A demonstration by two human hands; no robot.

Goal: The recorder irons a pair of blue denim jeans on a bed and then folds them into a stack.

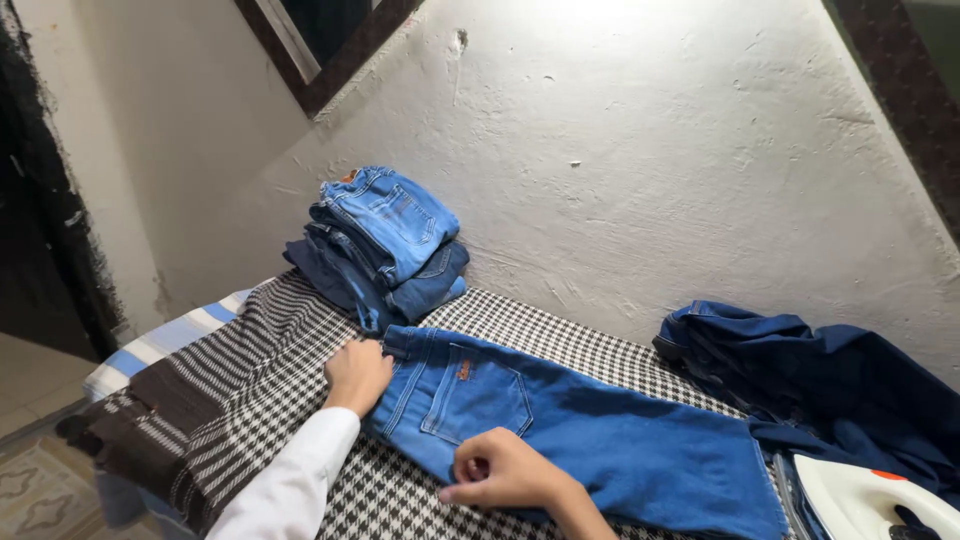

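Observation:
A pair of blue jeans lies flat on the checked cloth, back pocket up, waistband toward the left. My left hand rests as a loose fist on the waistband end, its arm in a white sleeve. My right hand presses on the near edge of the jeans just below the back pocket, fingers curled against the denim. Whether either hand grips the fabric or merely rests on it is unclear.
A stack of folded jeans sits at the back left against the white wall. A heap of dark blue garments lies at the right. A white iron is at the bottom right. The black-and-white checked cloth covers the table.

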